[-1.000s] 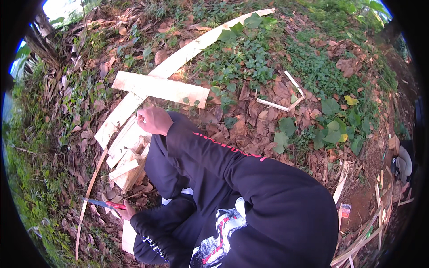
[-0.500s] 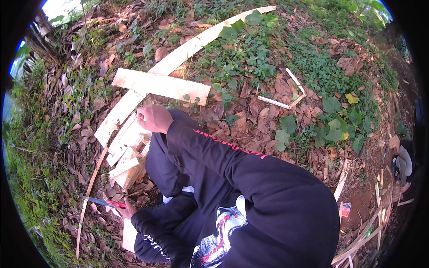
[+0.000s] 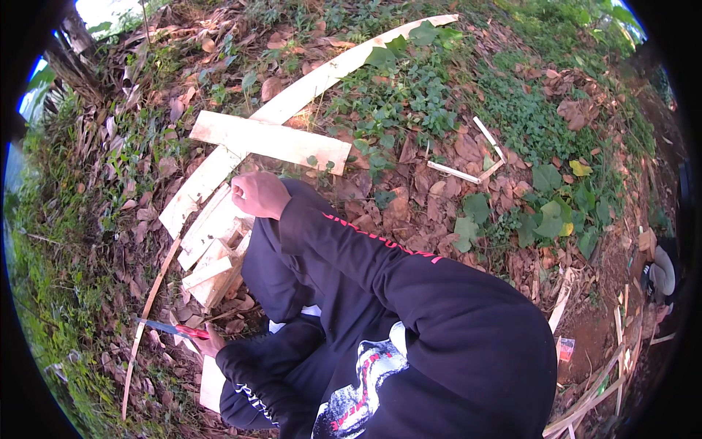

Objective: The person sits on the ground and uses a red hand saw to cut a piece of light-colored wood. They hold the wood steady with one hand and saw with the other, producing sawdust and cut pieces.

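Note:
My left hand [image 3: 210, 342], low in the head view, is closed round the red handle of a knife [image 3: 164, 328]. Its narrow blue-grey blade points left and crosses over a long thin wooden strip [image 3: 150, 304]. Higher up, my right hand [image 3: 261, 194] is curled closed beside my bent knee; anything inside its fingers is hidden. Just left of and below that hand lie pale split wood pieces [image 3: 210, 273] in a small pile, with a flat board [image 3: 207, 219] alongside. Above it, a short plank [image 3: 270, 141] lies across a long plank [image 3: 307, 89].
Dry leaves and green plants [image 3: 548, 201] cover the ground. Thin wooden sticks [image 3: 455, 172] lie to the right in an angled shape. Long strips [image 3: 592, 399] are heaped at the lower right near a small red-and-white packet [image 3: 566, 349]. A tree trunk [image 3: 73, 62] stands at the far left.
The view has shifted slightly, so the scene sits a little to the right and lower. Both hands keep nearly the same pose, and the knife stays in my left hand.

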A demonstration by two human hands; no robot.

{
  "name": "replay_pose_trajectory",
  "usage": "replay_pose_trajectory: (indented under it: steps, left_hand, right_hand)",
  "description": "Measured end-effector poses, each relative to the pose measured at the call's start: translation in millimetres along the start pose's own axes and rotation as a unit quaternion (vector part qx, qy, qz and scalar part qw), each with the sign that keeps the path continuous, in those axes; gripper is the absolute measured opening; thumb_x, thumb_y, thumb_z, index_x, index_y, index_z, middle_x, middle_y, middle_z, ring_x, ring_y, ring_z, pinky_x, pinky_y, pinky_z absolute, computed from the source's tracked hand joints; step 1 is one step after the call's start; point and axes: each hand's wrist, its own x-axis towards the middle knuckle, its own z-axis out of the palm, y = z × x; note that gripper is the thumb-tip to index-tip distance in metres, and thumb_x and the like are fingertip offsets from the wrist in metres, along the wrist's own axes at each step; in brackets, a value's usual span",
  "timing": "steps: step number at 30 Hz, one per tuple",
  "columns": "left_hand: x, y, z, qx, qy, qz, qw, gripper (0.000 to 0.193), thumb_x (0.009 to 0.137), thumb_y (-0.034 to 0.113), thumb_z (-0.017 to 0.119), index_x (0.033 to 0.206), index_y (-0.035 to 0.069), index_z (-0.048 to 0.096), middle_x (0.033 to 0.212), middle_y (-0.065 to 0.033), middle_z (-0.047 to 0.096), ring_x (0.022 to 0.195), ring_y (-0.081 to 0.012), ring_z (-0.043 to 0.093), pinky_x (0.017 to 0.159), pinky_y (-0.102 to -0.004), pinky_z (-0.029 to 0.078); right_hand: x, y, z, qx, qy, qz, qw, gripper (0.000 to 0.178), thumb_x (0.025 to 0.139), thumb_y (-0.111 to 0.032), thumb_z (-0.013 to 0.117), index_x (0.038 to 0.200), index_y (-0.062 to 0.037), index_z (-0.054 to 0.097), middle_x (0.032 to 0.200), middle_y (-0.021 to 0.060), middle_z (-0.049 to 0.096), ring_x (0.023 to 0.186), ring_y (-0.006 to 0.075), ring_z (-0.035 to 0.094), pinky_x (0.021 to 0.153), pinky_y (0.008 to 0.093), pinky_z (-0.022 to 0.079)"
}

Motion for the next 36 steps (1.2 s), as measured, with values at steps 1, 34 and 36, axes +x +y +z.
replay_pose_trajectory:
  steps: [1, 34, 36]
  left_hand:
    - [-2, 2, 0, -0.018, -0.003, 0.0, 1.0, 0.085, 0.08, 0.036, 0.076, 0.148, 0.0, 0.04, 0.128, -0.0247, 0.059, 0.114, -0.0373, 0.06, 0.103, -0.0432, 0.044]
    - [4, -10, 6, -0.047, -0.048, -0.022, 0.998, 0.088, 0.082, 0.028, 0.075, 0.152, -0.002, 0.031, 0.137, -0.0278, 0.052, 0.122, -0.0346, 0.054, 0.105, -0.0399, 0.042]
    - [5, -16, 9, -0.056, -0.032, -0.01, 0.998, 0.086, 0.08, 0.034, 0.075, 0.148, -0.002, 0.037, 0.135, -0.0279, 0.054, 0.121, -0.0371, 0.055, 0.104, -0.0414, 0.042]
  right_hand:
    - [0, 1, 0, 0.001, 0.0, -0.002, 1.0, 0.021, 0.085, -0.025, 0.061, 0.078, -0.0053, 0.066, 0.073, 0.0129, 0.069, 0.07, 0.0313, 0.069, 0.068, 0.0446, 0.054]
    - [-2, 1, 2, -0.01, -0.001, -0.02, 1.0, 0.021, 0.085, -0.025, 0.061, 0.079, -0.005, 0.066, 0.073, 0.0131, 0.068, 0.07, 0.0304, 0.067, 0.068, 0.0446, 0.054]
    - [0, 1, 3, -0.01, -0.004, -0.02, 1.0, 0.021, 0.085, -0.025, 0.061, 0.079, -0.0051, 0.066, 0.072, 0.0128, 0.068, 0.07, 0.0303, 0.067, 0.068, 0.0447, 0.054]
